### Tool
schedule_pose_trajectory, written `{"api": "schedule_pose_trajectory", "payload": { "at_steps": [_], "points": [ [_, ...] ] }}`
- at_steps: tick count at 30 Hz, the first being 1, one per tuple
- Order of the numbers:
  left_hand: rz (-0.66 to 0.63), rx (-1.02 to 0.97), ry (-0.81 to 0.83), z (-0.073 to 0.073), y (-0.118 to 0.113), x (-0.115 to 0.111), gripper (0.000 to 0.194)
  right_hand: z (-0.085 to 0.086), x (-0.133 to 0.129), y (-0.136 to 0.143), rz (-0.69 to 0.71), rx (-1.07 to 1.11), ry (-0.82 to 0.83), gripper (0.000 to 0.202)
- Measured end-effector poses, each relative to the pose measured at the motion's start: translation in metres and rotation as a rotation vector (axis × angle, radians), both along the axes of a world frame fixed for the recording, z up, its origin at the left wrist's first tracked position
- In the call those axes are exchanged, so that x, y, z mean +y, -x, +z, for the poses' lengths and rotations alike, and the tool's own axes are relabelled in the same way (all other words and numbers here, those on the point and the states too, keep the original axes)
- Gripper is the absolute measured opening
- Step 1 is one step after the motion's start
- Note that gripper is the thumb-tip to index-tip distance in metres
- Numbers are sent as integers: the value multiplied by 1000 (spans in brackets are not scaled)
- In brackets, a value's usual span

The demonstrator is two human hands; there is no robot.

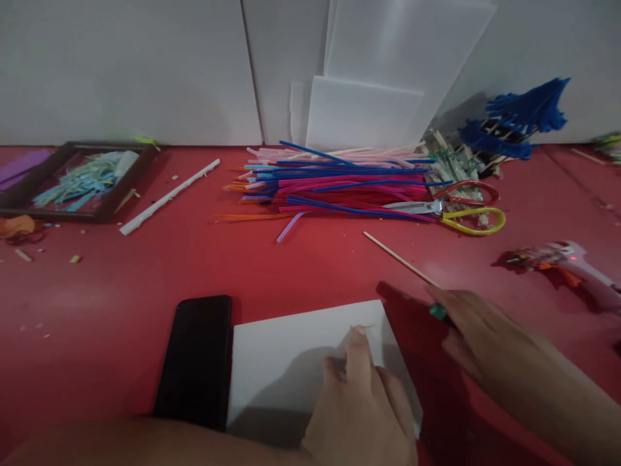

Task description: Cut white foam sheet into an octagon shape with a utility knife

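Note:
My left hand (361,401) reaches in from the lower left over a white board (272,362). Its index finger is stretched out, with the tip pressing on a short, thin sliver of wood (369,325) near the board's far right corner; the other fingers are bent. To the right, my right hand (478,333) is raised beside the board, closed around a dark tool with a green end (438,312). Most of that tool is hidden by the fingers. A thin wooden stick (398,257) lies on the red table just beyond my right hand.
A black phone (196,359) lies left of the board. Pipe cleaners (339,178) and scissors (470,220) lie at the back. A glue gun (557,255) is at right, a blue-roofed model (519,120) behind. A white stick (169,197) and brown frame (87,217) are left.

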State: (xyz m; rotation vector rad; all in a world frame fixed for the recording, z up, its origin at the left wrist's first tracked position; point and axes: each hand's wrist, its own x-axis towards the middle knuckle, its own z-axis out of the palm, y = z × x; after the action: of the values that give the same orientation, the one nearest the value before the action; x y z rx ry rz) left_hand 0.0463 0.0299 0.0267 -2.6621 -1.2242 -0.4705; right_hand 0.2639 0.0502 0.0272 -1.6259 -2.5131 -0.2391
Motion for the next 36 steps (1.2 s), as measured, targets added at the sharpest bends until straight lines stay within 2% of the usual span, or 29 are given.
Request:
{"api": "schedule_pose_trajectory", "payload": {
  "at_steps": [3,8,9,12,15,20,25,28,30,32,36],
  "points": [
    [-56,58,34,3,8,2,6,0,6,2,137,-64,-18,47],
    [-110,77,145,4,13,4,7,20,18,14,221,117,55,47],
    [-96,58,153,1,9,3,8,24,20,16,252,139,85,48],
    [133,-53,210,-8,-3,-3,4,35,28,20,300,122,153,51],
    [169,-128,238,-14,-12,-7,5,42,34,22,319,44,175,50],
    [161,-152,197,-14,-13,-7,4,49,38,24,363,28,144,48],
    [111,-53,158,-7,-6,-4,11,44,39,27,321,117,167,34],
    [-35,75,214,1,6,-1,9,38,39,31,244,224,283,27],
    [-70,110,229,4,12,1,9,34,39,34,181,293,383,23],
    [-59,123,242,2,12,0,11,31,40,38,133,343,417,18],
    [30,100,213,-7,2,-5,13,28,42,45,119,363,359,16]
  ]
}}
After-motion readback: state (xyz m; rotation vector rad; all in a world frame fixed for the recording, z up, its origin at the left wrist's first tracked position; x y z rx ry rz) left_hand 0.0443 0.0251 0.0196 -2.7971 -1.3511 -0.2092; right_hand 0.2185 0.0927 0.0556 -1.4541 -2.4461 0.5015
